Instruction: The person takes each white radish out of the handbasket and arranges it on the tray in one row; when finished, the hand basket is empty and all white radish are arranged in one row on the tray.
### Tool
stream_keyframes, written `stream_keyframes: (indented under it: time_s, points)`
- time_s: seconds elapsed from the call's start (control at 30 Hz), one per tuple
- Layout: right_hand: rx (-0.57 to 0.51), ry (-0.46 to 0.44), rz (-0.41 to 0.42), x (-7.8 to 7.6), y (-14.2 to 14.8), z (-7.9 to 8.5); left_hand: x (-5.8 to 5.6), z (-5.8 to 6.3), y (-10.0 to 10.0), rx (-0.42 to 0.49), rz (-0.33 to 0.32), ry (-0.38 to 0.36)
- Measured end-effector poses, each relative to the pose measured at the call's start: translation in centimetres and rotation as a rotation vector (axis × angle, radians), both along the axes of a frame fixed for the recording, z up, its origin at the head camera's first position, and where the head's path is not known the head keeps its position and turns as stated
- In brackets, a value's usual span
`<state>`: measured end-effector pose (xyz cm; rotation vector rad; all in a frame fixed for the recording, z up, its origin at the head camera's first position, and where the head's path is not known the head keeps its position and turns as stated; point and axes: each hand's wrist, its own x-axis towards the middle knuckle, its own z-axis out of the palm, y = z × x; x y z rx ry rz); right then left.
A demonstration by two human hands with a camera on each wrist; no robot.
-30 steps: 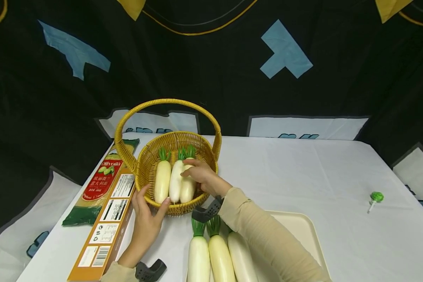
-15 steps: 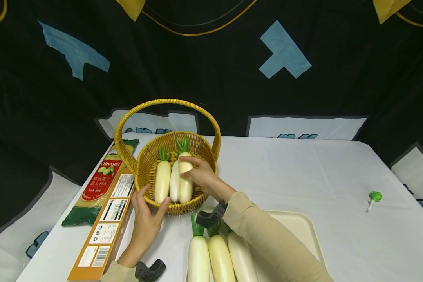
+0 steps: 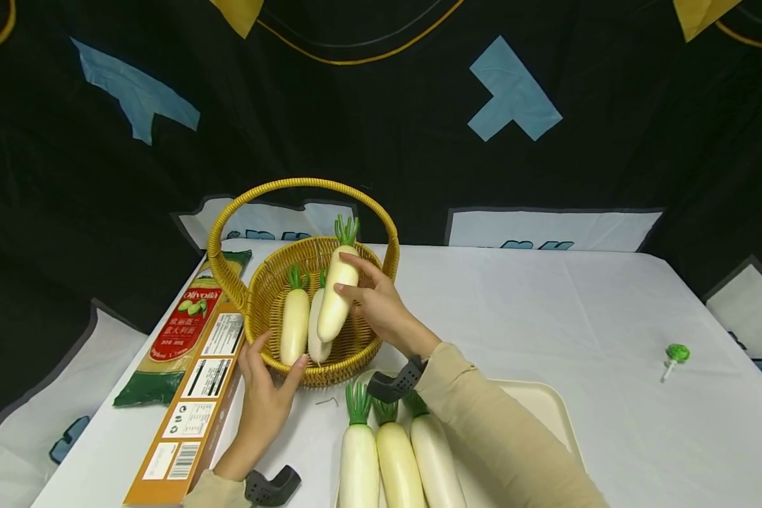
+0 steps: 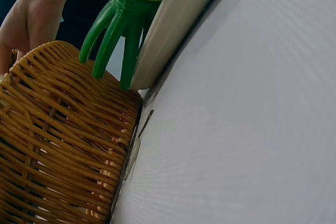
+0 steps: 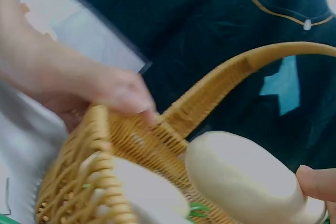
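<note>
A white radish (image 3: 338, 293) with green stems is gripped in my right hand (image 3: 381, 307), tilted and raised above the wicker basket (image 3: 362, 353). Two more white radishes lie inside: one (image 3: 294, 326) at the left, another (image 3: 316, 331) partly covered by the held one. My left hand (image 3: 267, 388) holds the near left rim of the basket, thumb and fingers spread along it; the right wrist view shows this left hand (image 5: 113, 93) at the rim too. Below the basket, several white radishes (image 3: 358, 466) lie side by side on a cream tray (image 3: 546, 402), partly under my right sleeve.
Left of the basket lie an orange box (image 3: 184, 423) and a red and green pasta bag (image 3: 178, 331). The basket's tall handle (image 3: 301, 183) arches over it. A green lollipop (image 3: 678, 353) lies at the far right of the white table (image 3: 514, 310). A dark curtain (image 3: 406, 141) hangs behind.
My right hand has lifted the right-hand radish from the basket floor, and it now tilts above the others. My left hand has stayed at the rim.
</note>
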<state>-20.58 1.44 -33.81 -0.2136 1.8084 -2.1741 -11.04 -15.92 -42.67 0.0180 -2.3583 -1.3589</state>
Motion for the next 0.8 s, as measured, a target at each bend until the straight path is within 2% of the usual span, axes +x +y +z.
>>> stream_keyframes:
  time_s: [0.17, 0.37, 0.63, 0.8]
  points:
    - [-0.095, -0.032, 0.034, 0.1, 1.5, 0.9, 0.1, 0.0, 0.0, 0.005, -0.003, -0.006]
    - [-0.083, -0.046, 0.099, 1.0, 3.7, 1.5, 0.1, 0.1, 0.0, 0.006, -0.007, -0.002]
    - [0.05, -0.033, 0.236, 4.4, 7.5, 2.5, 0.2, 0.1, 0.1, 0.001, -0.015, -0.02]
    - [0.109, -0.026, 0.319, 6.8, 10.4, 2.4, 0.1, 0.1, 0.1, -0.006, -0.002, -0.03]
